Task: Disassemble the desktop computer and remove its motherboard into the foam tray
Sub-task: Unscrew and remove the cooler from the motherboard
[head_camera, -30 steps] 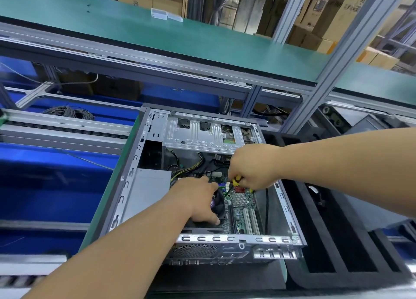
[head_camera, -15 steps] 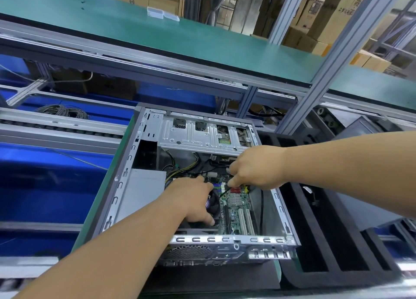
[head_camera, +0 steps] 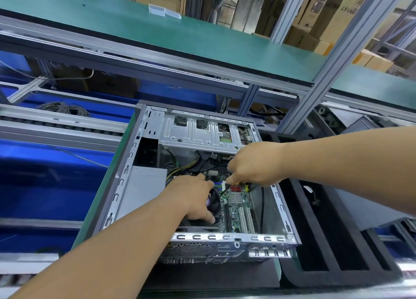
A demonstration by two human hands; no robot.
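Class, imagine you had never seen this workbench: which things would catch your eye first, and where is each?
The open computer case lies in the middle, its green motherboard exposed. Both hands reach in: the left hand rests on the black fan, and the right hand holds a yellow-handled tool over the board. A black foam tray waits at the right.

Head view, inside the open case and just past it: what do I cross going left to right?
Grey power supply → left hand on the fan → motherboard → case right wall → black foam tray.
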